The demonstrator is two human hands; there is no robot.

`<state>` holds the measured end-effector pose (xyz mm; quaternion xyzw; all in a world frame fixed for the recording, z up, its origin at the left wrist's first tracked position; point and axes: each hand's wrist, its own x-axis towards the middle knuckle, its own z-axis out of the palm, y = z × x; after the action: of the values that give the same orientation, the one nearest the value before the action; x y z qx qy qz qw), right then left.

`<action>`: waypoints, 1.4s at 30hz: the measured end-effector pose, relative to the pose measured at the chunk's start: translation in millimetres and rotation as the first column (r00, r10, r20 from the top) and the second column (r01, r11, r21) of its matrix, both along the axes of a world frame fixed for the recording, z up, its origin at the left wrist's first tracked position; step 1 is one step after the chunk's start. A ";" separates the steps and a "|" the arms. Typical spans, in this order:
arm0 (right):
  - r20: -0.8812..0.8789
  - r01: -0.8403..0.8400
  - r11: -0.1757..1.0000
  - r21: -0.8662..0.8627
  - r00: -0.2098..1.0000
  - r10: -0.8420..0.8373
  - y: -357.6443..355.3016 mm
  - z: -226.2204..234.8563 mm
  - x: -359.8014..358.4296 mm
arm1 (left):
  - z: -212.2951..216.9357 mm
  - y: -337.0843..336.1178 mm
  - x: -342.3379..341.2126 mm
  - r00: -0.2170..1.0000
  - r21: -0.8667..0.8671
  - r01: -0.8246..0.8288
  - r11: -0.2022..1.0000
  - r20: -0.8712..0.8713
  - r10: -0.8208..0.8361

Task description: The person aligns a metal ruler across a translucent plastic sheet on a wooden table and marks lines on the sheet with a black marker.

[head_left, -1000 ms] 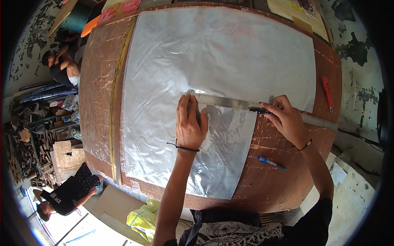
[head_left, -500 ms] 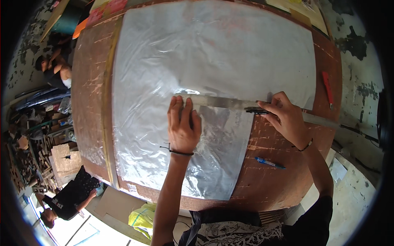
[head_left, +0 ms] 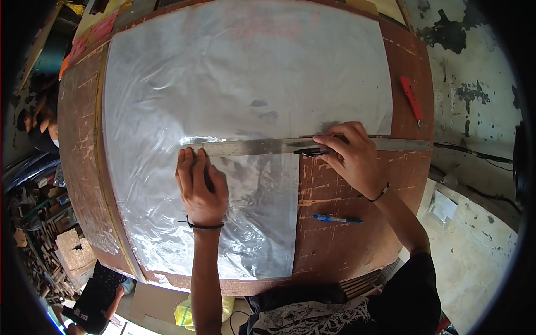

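Observation:
A steel ruler [head_left: 245, 147] lies across a large, crinkled clear plastic sheet [head_left: 251, 72] on a brown wooden table. My left hand [head_left: 202, 187] presses its outstretched fingertips on the ruler's left end. Pinched in the fingers of my right hand [head_left: 352, 153] is a black pen [head_left: 310, 152], its tip pointing left beside the ruler's near edge, by the corner where the sheet steps in. The fingers of that hand also rest over the ruler, whose right part runs on past it to the table's right side.
A red cutter [head_left: 410, 101] lies at the table's right, and a blue pen [head_left: 337, 219] nearer me. A long strip [head_left: 103, 151] runs along the sheet's left side. Two people are at the left, one far [head_left: 42, 125], one near [head_left: 92, 304]. Scrap wood fills the left floor.
The view has turned, so the table and both hands appear farther left and the ruler lies more level. Against the sheet and ruler, my hands have hardly moved.

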<state>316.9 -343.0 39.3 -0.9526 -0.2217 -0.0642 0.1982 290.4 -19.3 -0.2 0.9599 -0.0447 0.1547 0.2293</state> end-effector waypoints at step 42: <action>-0.037 0.033 0.999 0.036 0.999 -0.032 5.7 -14.4 -13.4 | 0.3 2.8 0.9 1.000 -0.007 0.011 1.000 0.006 -0.011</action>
<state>303.5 -337.4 24.9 -0.9533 -0.2012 -0.0542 0.2187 291.3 -16.5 0.1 0.9584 -0.0504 0.1565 0.2335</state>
